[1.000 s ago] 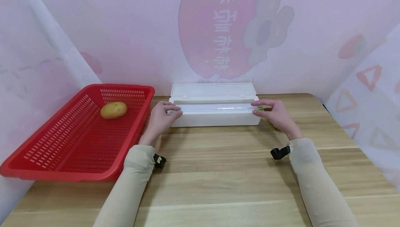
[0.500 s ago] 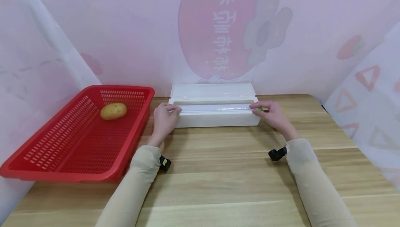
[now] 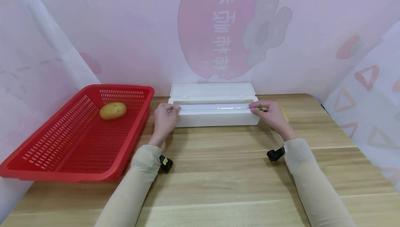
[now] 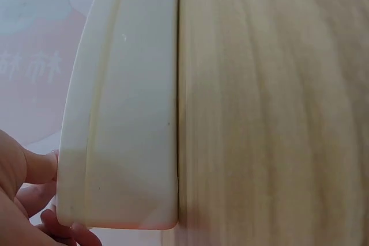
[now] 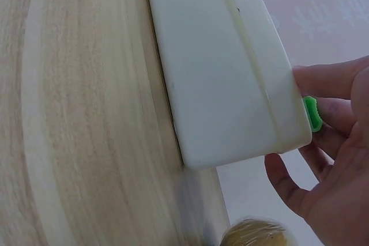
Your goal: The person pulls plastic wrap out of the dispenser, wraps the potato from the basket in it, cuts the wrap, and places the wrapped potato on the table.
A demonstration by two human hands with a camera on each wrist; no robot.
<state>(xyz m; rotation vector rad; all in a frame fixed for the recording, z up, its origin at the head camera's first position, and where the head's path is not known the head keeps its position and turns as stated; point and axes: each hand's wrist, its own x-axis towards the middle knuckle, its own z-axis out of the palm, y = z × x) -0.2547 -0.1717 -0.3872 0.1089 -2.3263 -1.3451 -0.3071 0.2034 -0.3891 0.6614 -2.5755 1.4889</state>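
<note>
Hands [image 3: 165, 122] [image 3: 274, 116] edged inward; both touch smooth oblong box [image 3: 217, 120].

White characters [image 3: 221, 26] on the pink wall print [image 3: 195, 29] cannot be read surely.

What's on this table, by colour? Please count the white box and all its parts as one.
Red: 1, a rectangular perforated plastic basket
White: 1, a long lidded plastic box
Yellow: 2, an oval potato and a rounded film-wrapped thing partly behind the right hand
Total: 4

Left hand [image 3: 164, 120] has shifted inward
</note>
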